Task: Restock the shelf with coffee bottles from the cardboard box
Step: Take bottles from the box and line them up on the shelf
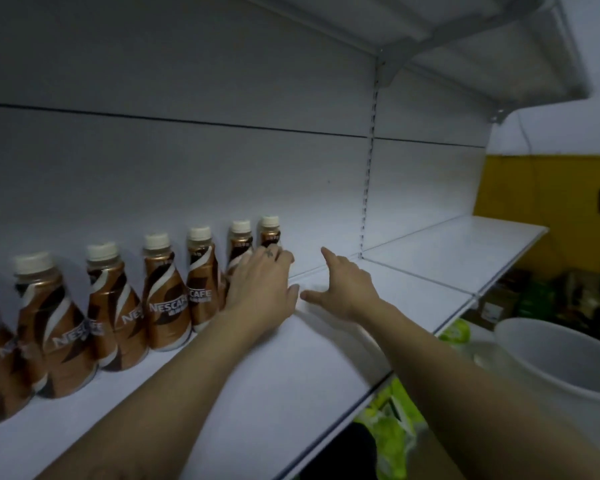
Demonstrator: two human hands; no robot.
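While upright, end coffee bottles [270, 234] behind left hand [261, 289], right hand [347, 289] apart.

Coffee bottles [167, 299]: bronze-brown labels with swirling white and dark-brown bands and white lettering; caps [156, 241] cream. Shelf [291, 358]: plain white. Wall [534, 188] at right: mustard yellow. Tub [551, 355]: white. Bags [392, 441] below: bright green.
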